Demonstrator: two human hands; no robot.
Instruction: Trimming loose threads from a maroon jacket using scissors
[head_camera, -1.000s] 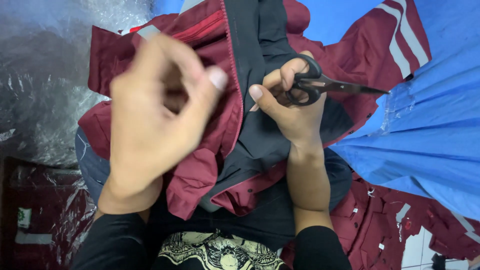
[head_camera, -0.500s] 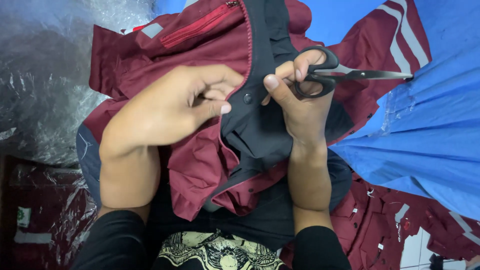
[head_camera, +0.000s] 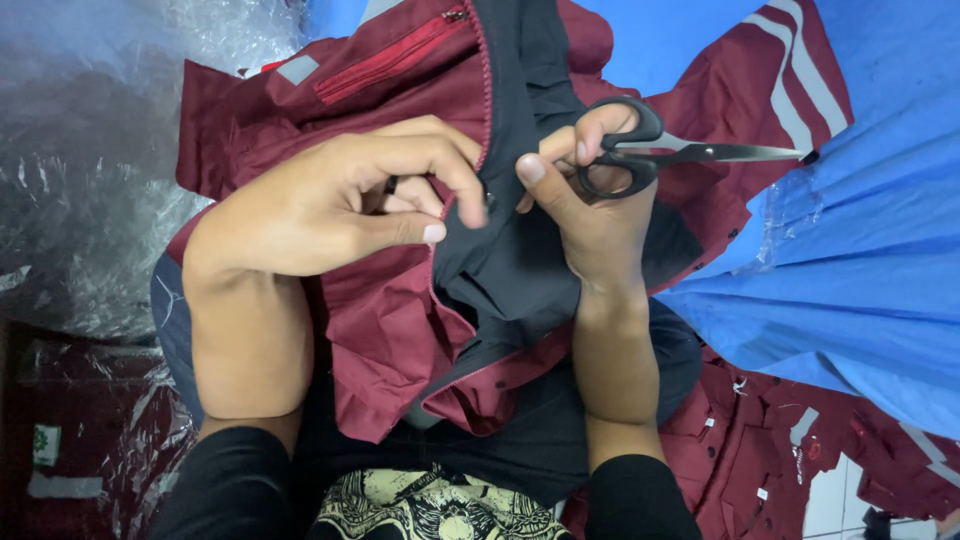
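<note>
Left hand (head_camera: 340, 200) had dropped onto maroon jacket (head_camera: 390, 310), fingers pinching its black lining (head_camera: 510, 270). Right hand (head_camera: 590, 200) gripped closed scissors (head_camera: 680, 153) beside lining, shifted slightly outward.

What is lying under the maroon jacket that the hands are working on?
Under the maroon jacket the person's lap shows, in dark trousers. Blue fabric lies beyond its far edge. What lies under the jacket's middle is covered by the left hand and right hand.

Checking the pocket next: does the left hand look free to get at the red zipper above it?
Probably yes: the left hand lies just below the red zipper, nothing covering it, though its fingers pinch the maroon jacket.
</note>
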